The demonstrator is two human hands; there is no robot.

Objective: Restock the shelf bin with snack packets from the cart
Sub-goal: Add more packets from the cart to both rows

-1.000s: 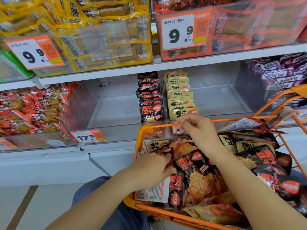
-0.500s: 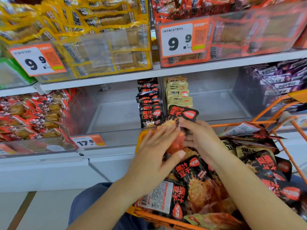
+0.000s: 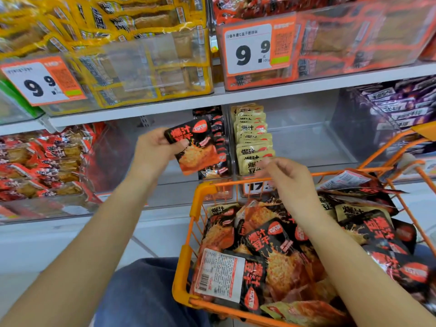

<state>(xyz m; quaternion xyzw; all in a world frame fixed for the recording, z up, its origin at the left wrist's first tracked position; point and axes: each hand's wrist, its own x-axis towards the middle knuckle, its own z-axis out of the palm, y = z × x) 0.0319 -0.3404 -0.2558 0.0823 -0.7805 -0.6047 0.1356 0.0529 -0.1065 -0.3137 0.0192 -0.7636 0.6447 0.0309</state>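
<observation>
A black-and-red snack packet (image 3: 197, 147) is held in the left hand (image 3: 154, 153), pinched at its upper left corner between thumb and fingers, so this grip is closed on the packet. The packet is raised in front of the middle shelf, tilted, just before the row of black packets (image 3: 218, 138) standing upright in the clear shelf bin (image 3: 151, 175). To the right of that row, behind a clear divider, a row of beige packets (image 3: 253, 140) is lined up front to back. The right hand (image 3: 286, 179) is seen above the far rim of the orange cart (image 3: 186, 263), fingers loosely curled and holding nothing; its grip is relaxed and narrow. The cart, at the near right, is filled with a loose pile of black and beige packets (image 3: 278, 253), one lying label side up (image 3: 220, 274). On the upper shelf, yellow packs (image 3: 132, 27) at the left and red packs (image 3: 354, 36) at the right are stocked behind price tags (image 3: 253, 49) reading 9.9. Purple packs (image 3: 401, 107) are seen at the far right, red packs at the far left (image 3: 42, 161).
</observation>
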